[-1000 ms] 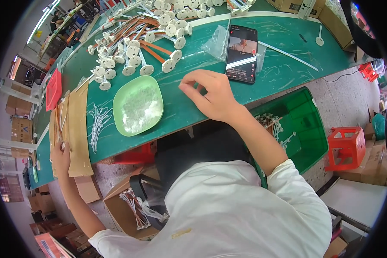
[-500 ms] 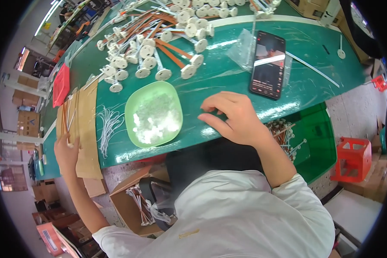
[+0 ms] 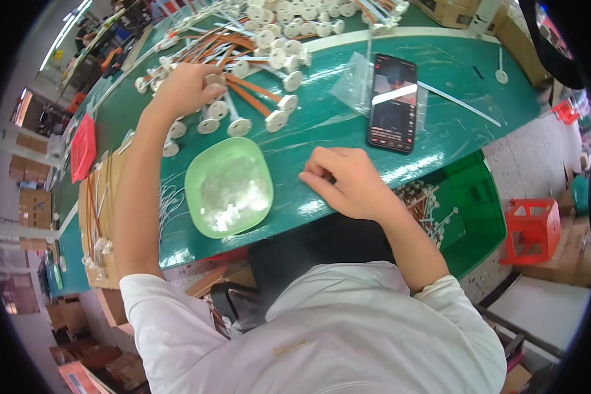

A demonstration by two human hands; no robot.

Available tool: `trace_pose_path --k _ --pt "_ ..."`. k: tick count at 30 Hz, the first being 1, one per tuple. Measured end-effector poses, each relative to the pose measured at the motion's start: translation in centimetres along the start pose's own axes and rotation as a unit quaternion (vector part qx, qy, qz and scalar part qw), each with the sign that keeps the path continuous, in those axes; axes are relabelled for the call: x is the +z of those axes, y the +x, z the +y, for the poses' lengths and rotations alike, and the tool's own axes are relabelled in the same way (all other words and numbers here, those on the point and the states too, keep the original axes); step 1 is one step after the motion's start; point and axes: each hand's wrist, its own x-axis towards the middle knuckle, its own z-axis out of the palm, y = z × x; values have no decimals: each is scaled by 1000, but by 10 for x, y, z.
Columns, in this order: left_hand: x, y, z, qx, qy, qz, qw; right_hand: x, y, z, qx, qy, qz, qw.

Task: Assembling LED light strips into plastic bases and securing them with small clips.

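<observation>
left hand (image 3: 194, 88): over the disc-ended strips (image 3: 239, 127), tbh can't tell if it's gripping one
right hand (image 3: 348, 180): loosely curled closed near the desk (image 3: 322, 125) edge
disc-ended strips: messy heap across the desk's far side
green dish (image 3: 247, 148): left of the right hand

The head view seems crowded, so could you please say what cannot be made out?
In the head view:
Left hand: hides its own fingertips among the white-disc sticks, so any grip is unclear.
White strings: partly covered by the left forearm.
Clear pieces in the green bowl: too small and glaring to tell apart.
Smartphone screen: crossed by a bright reflection.
Green bin: partly covered by the right forearm.
</observation>
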Motion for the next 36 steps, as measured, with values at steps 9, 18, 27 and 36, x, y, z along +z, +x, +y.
trace_pose_path --k 9,18,27,36 --pt "-13 5 28 24 -31 -37 999 -3 -3 6 -40 -15 -14 999" --pt "-25 -9 33 -22 -108 42 993 -3 -4 9 -56 -19 -8 998" --pt "-47 -82 125 -96 -200 161 962 9 -12 -32 40 107 176 978" --pt "9 -215 261 -152 -402 361 828 28 -64 -57 -199 142 237 940"
